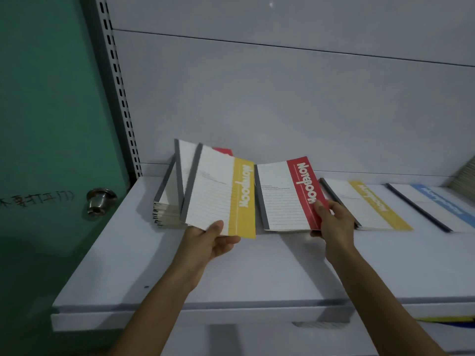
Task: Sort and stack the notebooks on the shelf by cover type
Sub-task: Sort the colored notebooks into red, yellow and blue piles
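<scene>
our left hand [211, 242] grips a white lined yellow-banded notebook [221, 194]; at its 3 o'clock our right hand [331, 224] pinches a red-banded white notebook [285, 196].

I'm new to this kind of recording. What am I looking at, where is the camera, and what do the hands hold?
There is no machine: a person works with bare hands, and the one picture comes from a camera on their head, looking forward and down. The left hand grips a yellow-banded notebook by its near edge; the right hand grips a red-banded notebook. On the white shelf lie a stack of notebooks at the left, and to the right a second yellow notebook and a blue-banded notebook. A green door stands at far left.
</scene>
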### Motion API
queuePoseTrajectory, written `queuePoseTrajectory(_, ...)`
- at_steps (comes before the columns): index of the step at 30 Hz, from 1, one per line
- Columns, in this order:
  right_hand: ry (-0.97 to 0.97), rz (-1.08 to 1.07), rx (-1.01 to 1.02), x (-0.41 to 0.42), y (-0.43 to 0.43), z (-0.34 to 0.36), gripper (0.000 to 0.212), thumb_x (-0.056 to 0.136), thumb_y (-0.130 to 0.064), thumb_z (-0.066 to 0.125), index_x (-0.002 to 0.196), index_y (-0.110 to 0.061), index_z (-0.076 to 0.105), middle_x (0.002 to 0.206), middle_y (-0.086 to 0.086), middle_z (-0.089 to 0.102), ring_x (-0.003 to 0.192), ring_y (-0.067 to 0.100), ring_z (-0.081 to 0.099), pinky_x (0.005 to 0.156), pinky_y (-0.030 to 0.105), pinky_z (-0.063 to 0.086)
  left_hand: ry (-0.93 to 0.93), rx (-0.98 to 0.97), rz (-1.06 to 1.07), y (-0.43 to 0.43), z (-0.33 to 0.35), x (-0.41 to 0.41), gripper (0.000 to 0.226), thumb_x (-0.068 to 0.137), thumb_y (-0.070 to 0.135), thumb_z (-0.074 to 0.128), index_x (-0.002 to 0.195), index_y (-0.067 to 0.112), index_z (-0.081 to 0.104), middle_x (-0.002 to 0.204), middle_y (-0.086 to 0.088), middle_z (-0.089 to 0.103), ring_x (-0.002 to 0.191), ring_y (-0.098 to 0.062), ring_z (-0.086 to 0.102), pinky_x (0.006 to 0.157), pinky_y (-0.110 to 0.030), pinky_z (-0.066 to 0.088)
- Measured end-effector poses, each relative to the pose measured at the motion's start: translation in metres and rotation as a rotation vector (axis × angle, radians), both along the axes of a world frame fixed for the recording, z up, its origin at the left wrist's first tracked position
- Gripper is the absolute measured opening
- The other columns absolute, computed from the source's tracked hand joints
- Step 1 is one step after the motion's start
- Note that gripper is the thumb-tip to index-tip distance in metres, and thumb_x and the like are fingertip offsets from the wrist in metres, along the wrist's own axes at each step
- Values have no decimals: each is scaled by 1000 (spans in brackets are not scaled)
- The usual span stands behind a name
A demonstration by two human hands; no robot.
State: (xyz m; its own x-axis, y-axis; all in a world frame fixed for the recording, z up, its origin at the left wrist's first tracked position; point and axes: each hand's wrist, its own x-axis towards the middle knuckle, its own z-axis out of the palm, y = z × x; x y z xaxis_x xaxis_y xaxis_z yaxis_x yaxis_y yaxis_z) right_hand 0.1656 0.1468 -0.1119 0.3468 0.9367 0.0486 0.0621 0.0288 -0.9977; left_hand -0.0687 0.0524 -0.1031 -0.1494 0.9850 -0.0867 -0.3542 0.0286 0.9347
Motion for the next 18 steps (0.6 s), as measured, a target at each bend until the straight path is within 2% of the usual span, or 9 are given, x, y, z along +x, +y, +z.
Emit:
queuePoseTrajectory(2,5,20,1,0,-3,-2,19,94,-34,56,107,-20,56,84,-6,67,66,11,68,44,18,48,-26,23,2,-2,1,3,25,96,6,48,113,22,57,92,-4,74,74,-23,72,57,-21,54)
queuePoseTrajectory(4,19,33,5,-2,-7,-2,21,94,-35,55,109,-20,56,88,-5,68,72,14,68,47,19,49,-127,15,28,0,8,2,23,95,7,50,113,19,58,89,-4,75,74,-23,72,56,-20,54)
queuePoseTrajectory(8,94,53,28,-11,-12,3,16,95,-34,55,106,-23,58,89,-5,70,74,14,70,50,20,50,-279,-45,59,2,26,-9,14,94,8,52,105,11,61,81,-4,75,69,-15,72,52,-17,53)
queuePoseTrajectory(14,238,-2,73,-19,-20,13,8,94,-31,57,99,-25,59,85,-7,70,63,7,70,48,20,50,-216,-118,16,-16,29,-5,16,87,15,64,102,20,64,81,0,74,64,-9,69,43,-17,46)
queuePoseTrajectory(16,274,-22,81,-17,-25,14,3,93,-32,58,94,-29,60,83,-9,70,66,7,70,49,21,51,-187,-168,-12,-19,28,-6,18,87,15,64,104,20,64,79,1,73,61,-8,68,41,-16,43)
queuePoseTrajectory(18,274,-30,78,-16,-29,13,6,93,-33,58,96,-29,60,85,-10,70,70,10,70,52,23,51,-177,-226,-23,-16,30,-10,16,88,14,63,103,18,63,74,0,73,56,-6,66,41,-15,42)
